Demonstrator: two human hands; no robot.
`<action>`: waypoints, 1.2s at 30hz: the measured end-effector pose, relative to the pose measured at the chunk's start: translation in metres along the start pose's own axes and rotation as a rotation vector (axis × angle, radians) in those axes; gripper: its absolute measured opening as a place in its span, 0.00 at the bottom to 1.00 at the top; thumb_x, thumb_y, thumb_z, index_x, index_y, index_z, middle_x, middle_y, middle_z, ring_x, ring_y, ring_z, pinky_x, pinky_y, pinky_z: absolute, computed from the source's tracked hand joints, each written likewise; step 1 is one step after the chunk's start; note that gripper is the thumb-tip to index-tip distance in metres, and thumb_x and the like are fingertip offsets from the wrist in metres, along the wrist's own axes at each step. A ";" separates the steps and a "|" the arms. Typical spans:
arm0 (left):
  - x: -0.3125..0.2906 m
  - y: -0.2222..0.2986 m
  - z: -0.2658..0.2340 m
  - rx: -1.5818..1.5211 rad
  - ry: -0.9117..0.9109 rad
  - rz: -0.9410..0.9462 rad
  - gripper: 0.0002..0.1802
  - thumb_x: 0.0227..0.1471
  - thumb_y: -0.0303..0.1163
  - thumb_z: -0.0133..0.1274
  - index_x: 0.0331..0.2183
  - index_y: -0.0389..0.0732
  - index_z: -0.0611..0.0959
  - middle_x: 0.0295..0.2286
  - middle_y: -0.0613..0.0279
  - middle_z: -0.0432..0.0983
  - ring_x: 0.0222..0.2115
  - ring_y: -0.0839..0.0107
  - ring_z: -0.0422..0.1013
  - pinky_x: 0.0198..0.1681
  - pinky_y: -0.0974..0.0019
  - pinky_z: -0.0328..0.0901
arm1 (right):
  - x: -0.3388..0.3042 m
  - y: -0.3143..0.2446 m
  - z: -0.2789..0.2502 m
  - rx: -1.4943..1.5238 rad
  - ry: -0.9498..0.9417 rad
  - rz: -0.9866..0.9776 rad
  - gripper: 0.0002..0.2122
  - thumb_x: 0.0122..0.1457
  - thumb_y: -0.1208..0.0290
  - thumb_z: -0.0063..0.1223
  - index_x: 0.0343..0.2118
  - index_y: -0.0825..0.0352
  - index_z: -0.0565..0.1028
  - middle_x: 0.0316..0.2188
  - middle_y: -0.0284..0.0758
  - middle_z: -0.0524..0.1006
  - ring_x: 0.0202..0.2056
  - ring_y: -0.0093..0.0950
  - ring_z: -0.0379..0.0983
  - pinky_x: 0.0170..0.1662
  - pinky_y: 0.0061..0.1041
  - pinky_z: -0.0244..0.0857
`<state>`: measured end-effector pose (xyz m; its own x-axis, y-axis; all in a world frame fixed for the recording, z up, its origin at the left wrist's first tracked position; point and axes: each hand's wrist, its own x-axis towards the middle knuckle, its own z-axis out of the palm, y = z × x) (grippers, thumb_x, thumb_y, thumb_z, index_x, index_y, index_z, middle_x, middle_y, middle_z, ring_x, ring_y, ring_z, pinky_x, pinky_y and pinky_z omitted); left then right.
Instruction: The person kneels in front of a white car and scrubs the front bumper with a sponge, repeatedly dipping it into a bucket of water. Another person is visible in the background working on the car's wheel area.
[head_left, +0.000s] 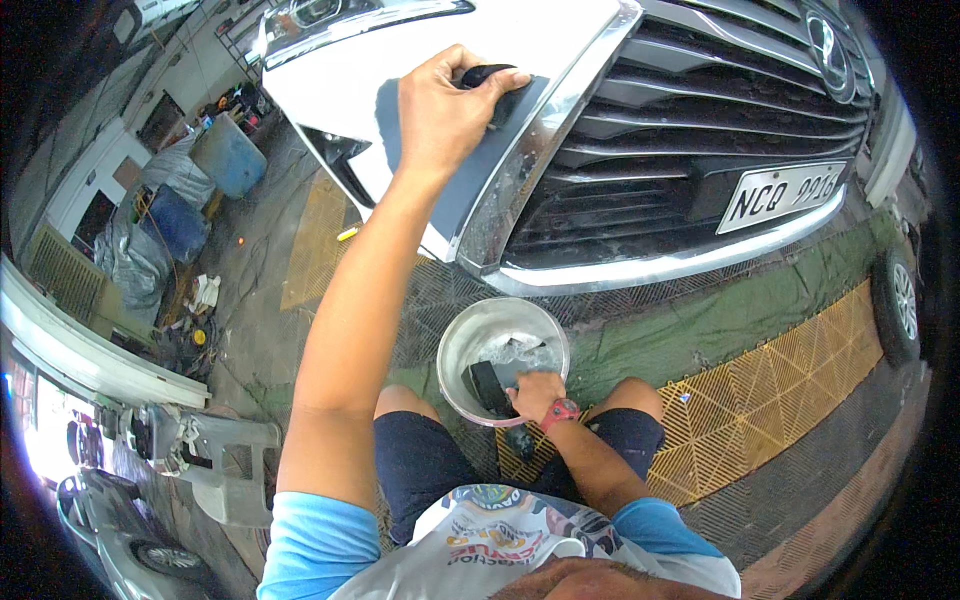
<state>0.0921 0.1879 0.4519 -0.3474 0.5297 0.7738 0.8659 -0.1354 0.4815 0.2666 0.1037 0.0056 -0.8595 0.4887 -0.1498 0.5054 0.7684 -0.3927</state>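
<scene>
My left hand [440, 112] is closed in a pinch on a thin black pad [487, 75]. It holds the pad at a dull grey patch [458, 190] on the white front bumper [365, 60] of a car. Down between my knees stands a round pale bucket [452, 345] with cloudy water in it. My right hand [541, 391], with a red watch at the wrist, reaches over the bucket's near right rim. Its fingers are curled and partly hidden, so what they hold cannot be made out. Beside them in the bucket leans a dark rectangular block [489, 387].
Right of the patch lie the chrome trim [520, 180] and black grille [640, 130]. Yellow floor tiles [740, 410] and a green cloth [660, 335] lie below the bumper. A wheel [897, 305] stands far right; a blue drum [232, 158] stands left.
</scene>
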 end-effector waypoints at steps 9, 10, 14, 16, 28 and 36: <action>-0.102 -0.085 -0.026 0.135 -0.068 -0.322 0.21 0.53 0.46 0.71 0.36 0.36 0.88 0.30 0.50 0.86 0.33 0.59 0.83 0.40 0.57 0.73 | 0.005 -0.002 0.001 0.675 0.426 -0.012 0.25 0.64 0.47 0.61 0.55 0.62 0.80 0.50 0.44 0.83 0.47 0.39 0.83 0.47 0.43 0.77; -0.136 -0.107 -0.028 0.135 -0.041 -0.397 0.21 0.55 0.46 0.69 0.38 0.37 0.88 0.32 0.48 0.87 0.36 0.56 0.84 0.43 0.56 0.74 | 0.009 -0.017 -0.012 0.952 0.559 0.015 0.25 0.65 0.48 0.61 0.57 0.62 0.79 0.55 0.45 0.81 0.51 0.39 0.82 0.49 0.42 0.77; -0.302 -0.140 -0.023 0.017 -0.192 -0.614 0.18 0.61 0.40 0.62 0.47 0.38 0.86 0.40 0.45 0.86 0.42 0.53 0.82 0.49 0.55 0.72 | -0.002 -0.071 -0.055 1.042 0.587 -0.083 0.36 0.68 0.47 0.59 0.71 0.65 0.65 0.70 0.48 0.65 0.65 0.41 0.70 0.64 0.38 0.67; -0.357 -0.118 -0.007 -0.144 -0.420 -0.631 0.23 0.59 0.36 0.62 0.54 0.38 0.84 0.47 0.43 0.83 0.48 0.49 0.80 0.51 0.51 0.72 | 0.002 -0.065 -0.044 1.028 0.508 -0.037 0.40 0.69 0.48 0.58 0.75 0.68 0.57 0.74 0.49 0.59 0.69 0.43 0.63 0.70 0.38 0.60; -0.449 -0.218 -0.032 0.302 -0.438 -0.435 0.27 0.51 0.44 0.71 0.51 0.43 0.88 0.54 0.55 0.81 0.61 0.52 0.68 0.69 0.46 0.56 | 0.001 -0.097 -0.381 -0.193 1.193 -0.559 0.31 0.52 0.89 0.47 0.61 0.61 0.77 0.60 0.40 0.77 0.63 0.46 0.71 0.68 0.44 0.64; -0.452 -0.209 -0.013 0.392 -0.433 -0.456 0.14 0.52 0.40 0.70 0.40 0.44 0.92 0.50 0.60 0.83 0.62 0.58 0.67 0.70 0.43 0.52 | -0.013 -0.041 -0.521 -1.232 0.584 -0.494 0.38 0.54 0.84 0.48 0.73 0.60 0.63 0.73 0.34 0.64 0.75 0.32 0.56 0.78 0.48 0.48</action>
<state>0.0629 -0.0341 0.0070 -0.6006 0.7555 0.2617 0.7626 0.4430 0.4713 0.2973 0.2813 0.4968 -0.9611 -0.0623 0.2691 0.1744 0.6187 0.7660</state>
